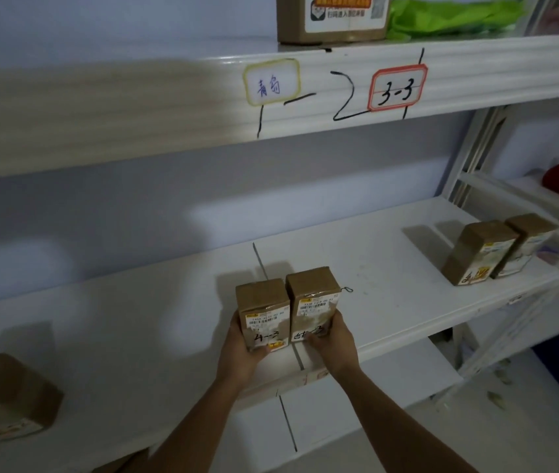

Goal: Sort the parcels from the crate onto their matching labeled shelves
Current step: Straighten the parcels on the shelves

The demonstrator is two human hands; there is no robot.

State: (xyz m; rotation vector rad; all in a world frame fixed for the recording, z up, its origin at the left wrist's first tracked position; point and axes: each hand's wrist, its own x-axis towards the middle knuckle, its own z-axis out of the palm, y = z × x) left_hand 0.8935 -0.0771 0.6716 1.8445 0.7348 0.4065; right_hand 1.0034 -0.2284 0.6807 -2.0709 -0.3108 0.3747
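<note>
Head view looks down on two small brown cardboard parcels standing upright and touching side by side on the white middle shelf (390, 268); the left hand (242, 349) grips the left parcel (262, 312), hand-marked "4-3", its fingers curled round the lower left edge; the right hand (334, 339) holds the right parcel (312, 302) the same way from its right side. Two more upright parcels (500, 249) stand together well apart to the right; another parcel (5, 397) lies at the far left; the upper shelf's edge carries a red-framed label "3-3" (397, 87).
</note>
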